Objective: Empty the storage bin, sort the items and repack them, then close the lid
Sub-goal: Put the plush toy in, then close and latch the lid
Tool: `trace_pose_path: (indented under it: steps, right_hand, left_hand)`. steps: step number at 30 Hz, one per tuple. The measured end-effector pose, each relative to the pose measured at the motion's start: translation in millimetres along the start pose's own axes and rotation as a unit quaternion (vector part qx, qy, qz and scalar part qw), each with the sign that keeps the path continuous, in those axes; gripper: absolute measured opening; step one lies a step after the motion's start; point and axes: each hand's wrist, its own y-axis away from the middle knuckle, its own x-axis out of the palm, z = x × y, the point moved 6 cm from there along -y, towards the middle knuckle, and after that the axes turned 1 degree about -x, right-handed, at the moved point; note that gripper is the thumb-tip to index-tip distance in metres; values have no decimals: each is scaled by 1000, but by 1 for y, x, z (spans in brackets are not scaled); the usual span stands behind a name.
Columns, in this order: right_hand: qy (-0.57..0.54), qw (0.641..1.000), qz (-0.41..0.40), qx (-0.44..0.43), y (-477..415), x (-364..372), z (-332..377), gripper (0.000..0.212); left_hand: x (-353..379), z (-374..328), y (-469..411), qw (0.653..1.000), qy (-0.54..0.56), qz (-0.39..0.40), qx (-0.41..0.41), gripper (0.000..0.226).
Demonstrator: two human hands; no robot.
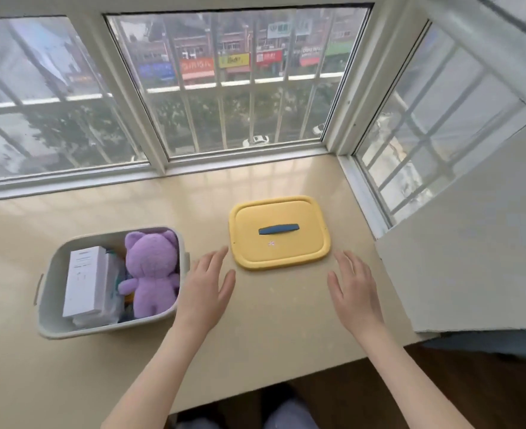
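Nearest the camera, two bare forearms are extended over the front edge of a pale, glossy desk (255, 329). Both hands are held palm down with the fingers straight and slightly spread, and nothing is gripped by either. Whether the palms rest on the desk or hover just above it cannot be told.

The left hand (204, 289) is placed just beside the right wall of the storage bin (100, 330), in the gap between the bin and the lid. The right hand (356, 292) is set near the lid's near right corner, apart from it.

The storage bin, pale grey with rounded corners, stands uncovered on the left part of the desk and is still packed. In its right half a purple plush bear (153, 270) is lain with its head toward the window. In the left half a white box (83, 281) is propped at a slant on top of other white packs. Scraps of teal and yellow are glimpsed between these, but what they belong to is hidden.

Further back and to the right, the yellow lid (286, 252) is laid flat on the desk, right side up, well clear of the bin. A dark blue handle (278, 229) is fixed across its middle.

Beyond the desk, a white-framed bay window (240, 88) with outer bars is seen.
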Motion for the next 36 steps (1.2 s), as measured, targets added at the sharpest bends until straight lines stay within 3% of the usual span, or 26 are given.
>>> trace_pose_path:
  steps: [6,12,21,28,36]
  right_hand:
    - [-18,998,52,21,-82,67,-64,42]
    - [-32,992,92,80,-133,159,-130,43]
    - [26,981,131,144,-188,243,-182,57]
    - [-17,973,121,198,-188,238,-180,66]
    - [-82,979,94,159,-152,146,-139,67]
  left_hand:
    - [89,2,-55,995,-20,67,-76,47]
    - [177,42,-116,986,29,79,-144,48]
    - [262,136,-153,955,-4,85,-285,78]
    - [269,131,-147,952,27,71,-296,77]
    - [177,82,-118,967,63,8,-246,72]
